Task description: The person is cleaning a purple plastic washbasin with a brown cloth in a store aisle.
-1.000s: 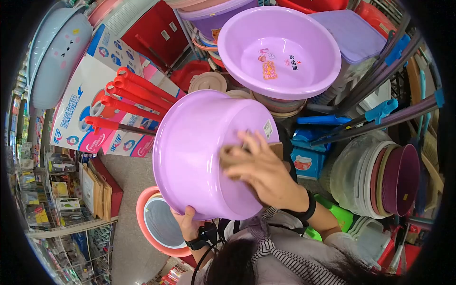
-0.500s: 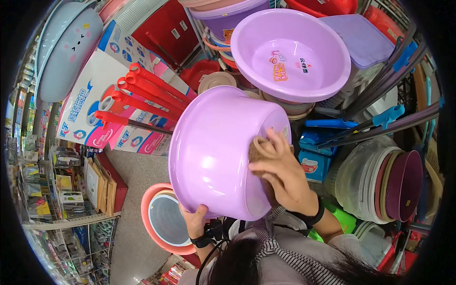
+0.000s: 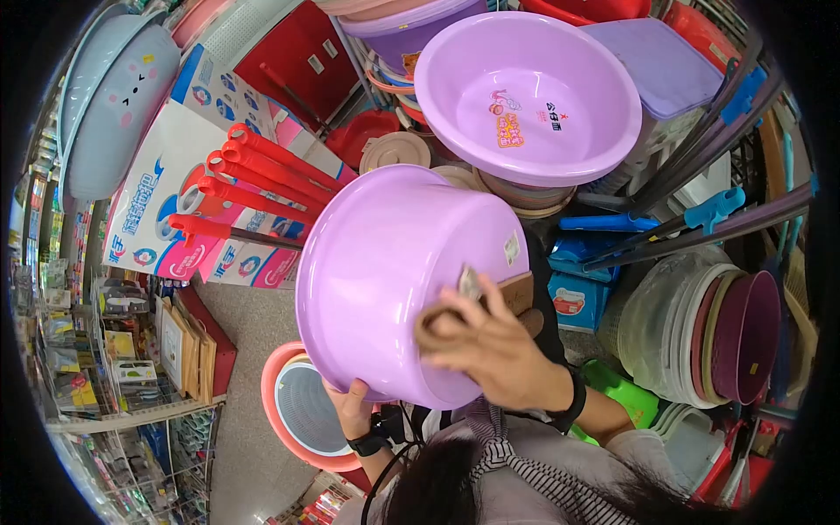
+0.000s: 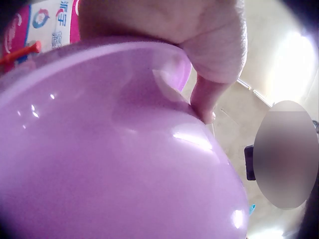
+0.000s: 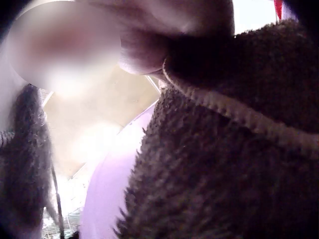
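Observation:
A glossy purple basin (image 3: 376,280) is held tilted on its side, its base toward the right, with a white label on the base. My left hand (image 3: 352,409) grips its rim at the lower left, thumb on the outer wall; the left wrist view shows that hand (image 4: 199,45) over the rim of the basin (image 4: 109,139). My right hand (image 3: 503,354) holds a brown fuzzy cloth (image 3: 442,328) against the basin's base side. Close up in the right wrist view, the cloth (image 5: 219,174) with its stitched edge hangs from the fingers and hides much of the basin (image 5: 107,194).
Another purple basin (image 3: 529,96) stands on a stack ahead. Red-handled poles (image 3: 262,184) lean by a printed box (image 3: 149,201) at the left. Stacked tubs (image 3: 691,332) and dark poles (image 3: 674,175) are at the right. A pink basin (image 3: 273,394) sits on the floor.
Over the last second, my right hand and the cloth moved right and up on the basin, then back left and down. The basin shifted right in view, then partly back left, still gripped by my left hand.

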`<action>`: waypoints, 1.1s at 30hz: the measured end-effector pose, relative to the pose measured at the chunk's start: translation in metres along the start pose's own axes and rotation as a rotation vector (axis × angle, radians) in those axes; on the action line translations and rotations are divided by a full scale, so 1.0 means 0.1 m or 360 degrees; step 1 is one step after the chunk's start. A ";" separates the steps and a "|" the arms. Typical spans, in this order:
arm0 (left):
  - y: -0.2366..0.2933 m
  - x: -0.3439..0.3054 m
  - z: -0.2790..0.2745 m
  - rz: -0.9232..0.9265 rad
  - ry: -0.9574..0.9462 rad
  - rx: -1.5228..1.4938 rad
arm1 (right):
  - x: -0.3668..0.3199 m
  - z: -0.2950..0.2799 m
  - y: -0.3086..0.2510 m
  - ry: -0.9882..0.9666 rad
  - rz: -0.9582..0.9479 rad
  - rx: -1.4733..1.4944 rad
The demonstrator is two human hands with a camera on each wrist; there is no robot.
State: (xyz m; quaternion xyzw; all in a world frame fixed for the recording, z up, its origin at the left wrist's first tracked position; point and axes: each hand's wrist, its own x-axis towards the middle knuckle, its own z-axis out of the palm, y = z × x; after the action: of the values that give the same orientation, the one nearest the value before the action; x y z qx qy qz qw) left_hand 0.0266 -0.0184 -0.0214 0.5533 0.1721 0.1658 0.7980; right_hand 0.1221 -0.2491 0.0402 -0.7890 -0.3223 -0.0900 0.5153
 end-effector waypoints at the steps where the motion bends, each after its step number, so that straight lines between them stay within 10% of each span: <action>1: 0.00 0.00 0.00 0.0005 0.0013 -0.0005 | -0.05 0.00 -0.04 -0.0131 -0.0113 0.0076; 10: 0.02 -0.01 0.02 0.0016 -0.0008 0.0141 | -0.05 -0.01 0.01 0.0086 0.0136 0.0096; 16: 0.03 0.00 -0.01 -0.0092 -0.0001 0.0077 | -0.12 -0.09 -0.07 -0.0029 -0.0248 0.0064; 22: 0.02 -0.09 0.07 -0.0004 0.0012 0.0171 | -0.07 0.06 -0.03 0.0840 0.0144 0.0624; 33: 0.04 -0.11 0.10 -0.0020 -0.0072 0.0221 | -0.02 -0.04 -0.13 0.0770 -0.0151 -0.0032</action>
State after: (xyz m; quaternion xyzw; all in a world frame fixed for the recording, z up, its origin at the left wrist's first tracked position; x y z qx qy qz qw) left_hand 0.0209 -0.0305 -0.0133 0.6099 0.1688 0.1359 0.7623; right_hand 0.1139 -0.2496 0.0506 -0.7335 -0.2252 -0.3037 0.5648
